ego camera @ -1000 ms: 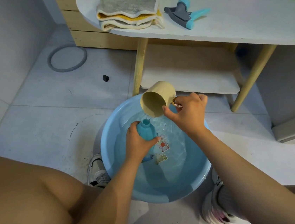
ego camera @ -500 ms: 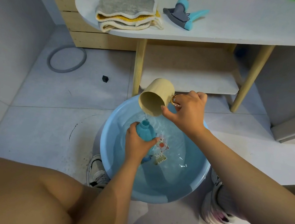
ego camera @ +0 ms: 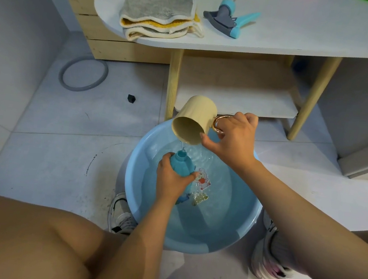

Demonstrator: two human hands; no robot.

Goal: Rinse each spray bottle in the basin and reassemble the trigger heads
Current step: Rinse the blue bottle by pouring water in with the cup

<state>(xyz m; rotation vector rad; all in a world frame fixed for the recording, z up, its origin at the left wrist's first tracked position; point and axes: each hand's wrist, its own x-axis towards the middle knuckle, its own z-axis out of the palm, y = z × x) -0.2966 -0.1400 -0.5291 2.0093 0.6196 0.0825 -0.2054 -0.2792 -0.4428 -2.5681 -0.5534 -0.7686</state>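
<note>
Blue plastic spray bottle [ego camera: 181, 167], headless, neck open and pointing up, stands in the light-blue basin [ego camera: 224, 242] on the floor, its lower part in the water. Left hand [ego camera: 171, 181] wraps its body, thumb on the near side, fingers round the far side. Right hand [ego camera: 231, 140] holds a beige cup [ego camera: 194, 120] by its ring handle, tipped mouth-down just above the neck; a thin trickle falls to the opening.

Handling, judged: thin-walled, light, getting heavier as it fills; wet so probably slippery; likely flexes if squeezed hard. Best hold is mid-body, below the shoulder, as now; the neck must stay free for pouring and for the head to screw on.

Looks: teal-blue, tapered shoulder, narrow neck, opaque; base hidden by hand and water. Fill level cannot be told.

Trigger head [ego camera: 228, 20], grey with blue trigger and nozzle, lies on the white table [ego camera: 304, 38], well apart from the bottle, beside folded cloths [ego camera: 160, 17]. Reassembly not yet done.
</note>
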